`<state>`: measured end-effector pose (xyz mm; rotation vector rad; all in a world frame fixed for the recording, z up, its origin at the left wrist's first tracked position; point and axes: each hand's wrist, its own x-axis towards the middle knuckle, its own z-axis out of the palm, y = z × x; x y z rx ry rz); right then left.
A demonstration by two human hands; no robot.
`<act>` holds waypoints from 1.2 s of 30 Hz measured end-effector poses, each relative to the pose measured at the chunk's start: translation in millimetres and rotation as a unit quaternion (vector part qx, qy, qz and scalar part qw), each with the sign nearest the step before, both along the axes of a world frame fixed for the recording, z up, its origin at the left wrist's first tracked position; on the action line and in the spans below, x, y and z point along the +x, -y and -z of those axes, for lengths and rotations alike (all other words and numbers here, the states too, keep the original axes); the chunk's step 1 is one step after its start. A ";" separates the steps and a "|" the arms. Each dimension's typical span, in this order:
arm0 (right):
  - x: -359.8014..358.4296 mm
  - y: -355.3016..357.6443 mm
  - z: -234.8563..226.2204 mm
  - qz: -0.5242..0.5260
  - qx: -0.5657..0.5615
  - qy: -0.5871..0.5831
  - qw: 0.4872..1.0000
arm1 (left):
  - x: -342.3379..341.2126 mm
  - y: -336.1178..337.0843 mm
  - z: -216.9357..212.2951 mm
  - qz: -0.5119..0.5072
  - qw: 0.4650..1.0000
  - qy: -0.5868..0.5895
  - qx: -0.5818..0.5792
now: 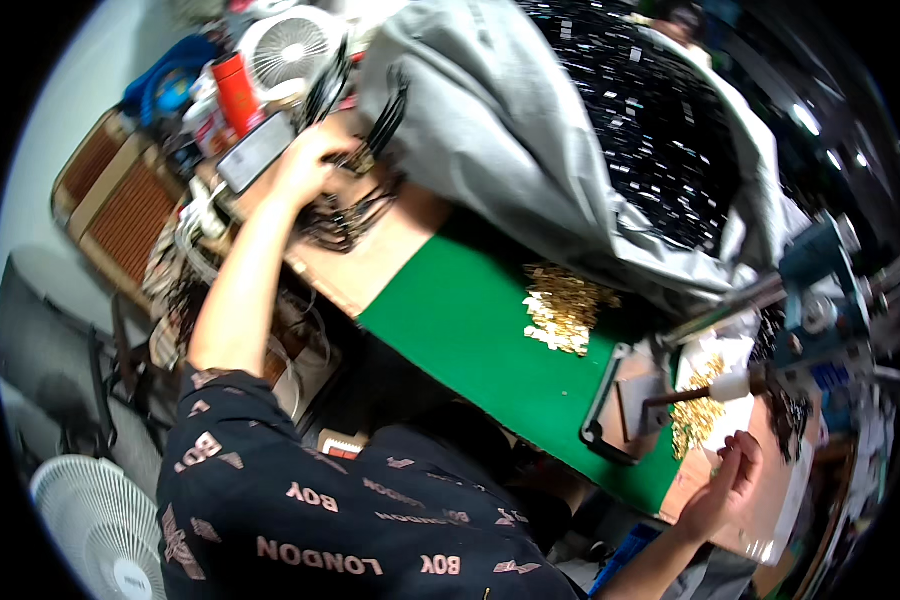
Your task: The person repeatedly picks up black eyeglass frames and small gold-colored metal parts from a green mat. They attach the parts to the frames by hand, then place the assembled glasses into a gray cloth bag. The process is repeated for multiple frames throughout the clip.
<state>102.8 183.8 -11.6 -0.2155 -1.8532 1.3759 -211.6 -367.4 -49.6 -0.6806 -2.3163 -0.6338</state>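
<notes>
Two hands work apart: the left hand (305, 165) reaches far over the surface (470, 320), fingers curled gripping black cables (345, 215), while the right hand (727, 483) pinches a gold clip beside its pile (698, 400), close for feeding the press (820, 300).

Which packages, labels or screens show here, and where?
Dark rectangular phone screen: upper left on the bench, beside the left hand; blank, glossy.
Red cylindrical can: behind the phone, white cap, pale label band.
Large grey plastic sack: top centre, open, full of small black parts.
</notes>
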 end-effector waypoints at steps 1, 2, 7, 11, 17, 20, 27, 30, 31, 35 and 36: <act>2.2 0.9 -1.9 0.001 0.007 0.004 1.000 | -2.7 5.0 11.0 -0.063 0.992 0.085 -0.075; 4.9 1.3 -3.7 0.007 0.016 0.009 1.000 | -3.1 -4.3 2.1 -0.064 0.966 0.213 -0.128; 15.4 -0.4 -1.9 0.015 0.006 0.021 1.000 | 6.4 -18.7 -37.5 -0.040 0.920 0.345 -0.182; 19.9 12.1 5.2 0.014 -0.019 0.066 0.998 | 39.9 -120.8 -90.0 0.092 0.974 0.197 -0.056; -1.8 64.8 12.9 -0.111 0.054 0.100 0.987 | 46.0 -314.7 -89.8 0.096 0.985 -0.130 -0.068; -6.1 84.6 9.3 -0.146 0.088 0.084 0.982 | 26.9 -342.1 -100.9 0.058 0.994 -0.043 -0.080; -53.5 89.7 21.5 -0.218 0.305 0.144 0.916 | 48.0 -276.8 -158.8 0.327 0.807 0.128 0.475; -88.2 85.7 48.5 -0.168 0.442 0.105 0.875 | 99.0 -232.9 -141.5 0.267 0.908 -0.014 0.323; -97.6 86.0 54.7 -0.147 0.477 0.127 0.857 | 113.9 -213.0 -137.3 0.254 0.926 -0.054 0.275; -123.0 97.1 68.5 -0.122 0.548 0.239 0.793 | 144.3 -129.0 -128.1 0.104 0.978 -0.142 0.111; -127.2 95.1 72.2 -0.122 0.537 0.221 0.805 | 139.8 -123.2 -110.6 0.046 0.961 -0.147 0.228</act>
